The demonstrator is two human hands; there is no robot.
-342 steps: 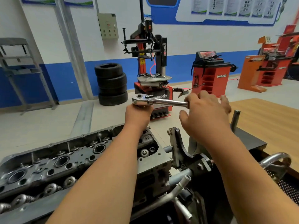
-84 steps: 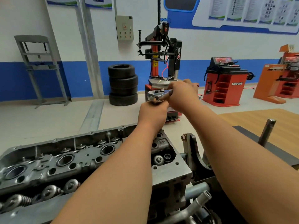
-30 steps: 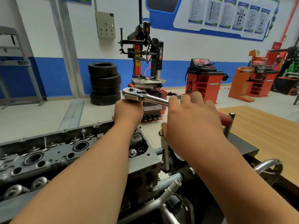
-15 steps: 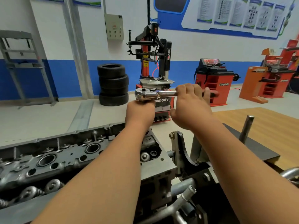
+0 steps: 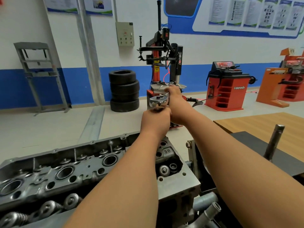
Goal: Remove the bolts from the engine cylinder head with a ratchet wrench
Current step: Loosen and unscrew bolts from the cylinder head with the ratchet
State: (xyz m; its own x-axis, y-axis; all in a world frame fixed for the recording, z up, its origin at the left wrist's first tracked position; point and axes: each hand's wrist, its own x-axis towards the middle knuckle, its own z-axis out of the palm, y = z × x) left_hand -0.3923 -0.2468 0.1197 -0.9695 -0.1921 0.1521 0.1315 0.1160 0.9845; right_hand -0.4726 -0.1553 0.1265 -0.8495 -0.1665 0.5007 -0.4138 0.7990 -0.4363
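As you stand over the cylinder head (image 5: pixel 82 170), both hands hold the ratchet wrench (image 5: pixel 158 101).
L hand (image 5: pixel 155 120) fisted just under its head; R hand (image 5: pixel 176 100) curled round handle, just beyond L.

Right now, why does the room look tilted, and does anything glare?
Head view: the wide-angle lens tilts the grey wall pillar; light is even, shadows soft; bright glare sits on the chrome ratchet wrench above the left hand, beside the right hand.
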